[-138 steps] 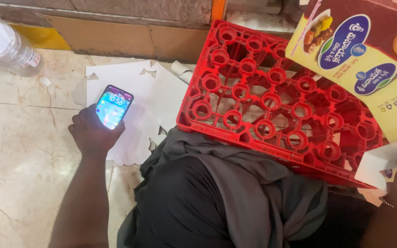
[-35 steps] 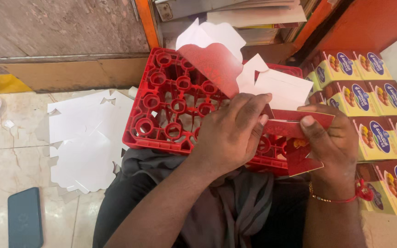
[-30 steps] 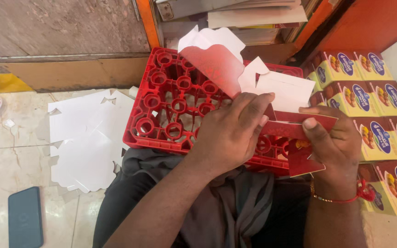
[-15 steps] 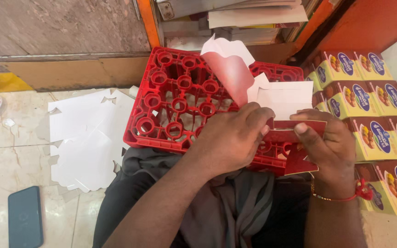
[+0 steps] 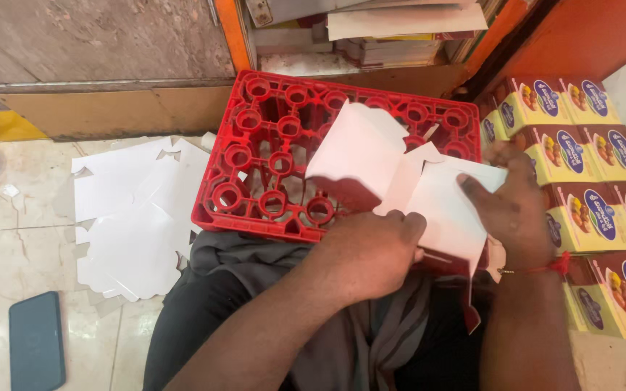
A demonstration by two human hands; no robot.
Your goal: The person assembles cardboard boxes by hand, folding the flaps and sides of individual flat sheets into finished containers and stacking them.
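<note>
Since half a second ago, the flat carton blank [image 5: 407, 185] has swung open and turned its white inner face up to us; where it showed a red flap before, we now see broad white panels spread over the right half of the red crate [image 5: 269, 145], which rests on our lap.

On the far left, a dark phone [image 5: 36, 340] lies on the marble floor, and just beside the crate sits a loose stack of white blanks [image 5: 135, 210].

Our left hand [image 5: 371, 250] rests at the crate's near edge with its fingers curled together over the lower edge of the blank, apparently pinching it. Our right hand [image 5: 512, 199] presses on the right panel, fingers close together and bent over its edge, thumb laid on the white face.

To the right, finished yellow boxes [image 5: 581, 166] stand in rows.

We judge the main risk to be a fold going off its crease: the crate's open holes give uneven backing, so a hard press could dent or tear a panel. A loosened left pinch could let the blank slide off toward the floor.
</note>
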